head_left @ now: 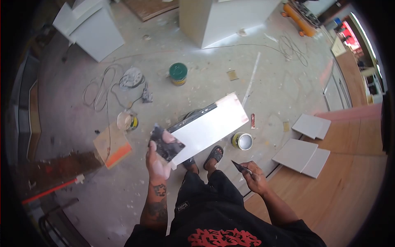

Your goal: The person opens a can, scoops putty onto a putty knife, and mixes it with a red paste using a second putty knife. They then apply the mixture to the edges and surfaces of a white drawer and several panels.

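My left hand (157, 166) is closed on the lower edge of a flat dark board (165, 149) smeared with pinkish paste. This board is in front of the near left end of a long white panel (210, 131). A black drawer slide runs along the panel's far side. My right hand (256, 177), low and right of the panel, grips a putty knife (240, 167) whose dark pointed blade angles up and left. Beside the panel's right end stands an open can (242, 141) with pale contents.
A green-lidded can (178, 73), a paste-topped can (127, 121), and a corded sander (147, 94) stand on the stained floor. White boards (296, 154) lie on a wooden sheet at right. White cabinets (230, 18) and an orange compressor (302, 18) are farther back.
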Action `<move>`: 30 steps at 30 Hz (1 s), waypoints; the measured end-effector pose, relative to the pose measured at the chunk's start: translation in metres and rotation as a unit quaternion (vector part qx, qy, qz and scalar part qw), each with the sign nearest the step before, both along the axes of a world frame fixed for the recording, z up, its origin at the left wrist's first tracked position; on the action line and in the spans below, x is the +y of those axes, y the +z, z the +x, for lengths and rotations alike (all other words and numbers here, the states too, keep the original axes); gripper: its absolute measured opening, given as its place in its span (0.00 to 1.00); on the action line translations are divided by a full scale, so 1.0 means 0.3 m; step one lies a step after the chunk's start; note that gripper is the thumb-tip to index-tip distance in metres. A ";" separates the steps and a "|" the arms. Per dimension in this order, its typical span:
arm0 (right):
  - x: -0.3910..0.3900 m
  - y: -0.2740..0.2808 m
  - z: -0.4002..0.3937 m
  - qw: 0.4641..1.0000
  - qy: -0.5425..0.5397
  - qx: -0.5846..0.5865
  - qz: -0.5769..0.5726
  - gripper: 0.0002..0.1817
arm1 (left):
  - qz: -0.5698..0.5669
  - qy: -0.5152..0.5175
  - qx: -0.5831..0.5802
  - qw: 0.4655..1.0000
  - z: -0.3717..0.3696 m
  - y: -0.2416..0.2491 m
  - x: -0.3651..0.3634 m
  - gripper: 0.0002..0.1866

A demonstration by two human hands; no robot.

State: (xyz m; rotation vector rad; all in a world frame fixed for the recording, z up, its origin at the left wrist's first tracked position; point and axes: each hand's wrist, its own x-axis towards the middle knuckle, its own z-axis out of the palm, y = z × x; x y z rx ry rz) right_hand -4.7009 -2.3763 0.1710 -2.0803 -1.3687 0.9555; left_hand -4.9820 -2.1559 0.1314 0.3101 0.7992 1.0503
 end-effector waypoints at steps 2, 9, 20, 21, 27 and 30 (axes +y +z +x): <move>-0.013 -0.001 0.002 0.999 -0.017 0.027 -0.006 0.11 | 0.018 0.011 -0.013 1.000 0.021 0.063 0.025 0.21; 0.007 0.057 -0.026 0.964 -0.159 0.205 -0.062 0.16 | 0.063 0.027 -0.007 0.998 0.016 0.185 0.105 0.21; 0.131 0.080 -0.095 0.842 -0.304 0.433 0.107 0.17 | 0.026 -0.033 -0.085 0.995 0.112 0.290 0.088 0.22; 0.178 0.141 -0.117 0.829 -0.300 0.455 0.123 0.17 | 0.065 -0.080 -0.085 0.991 0.122 0.261 0.082 0.23; 0.399 0.149 -0.127 0.708 -0.271 0.618 0.207 0.17 | 0.063 -0.167 -0.034 0.983 0.224 0.264 -0.026 0.29; 0.459 0.106 -0.074 0.701 -0.233 0.647 0.189 0.17 | 0.081 -0.181 -0.020 0.980 0.278 0.280 -0.008 0.29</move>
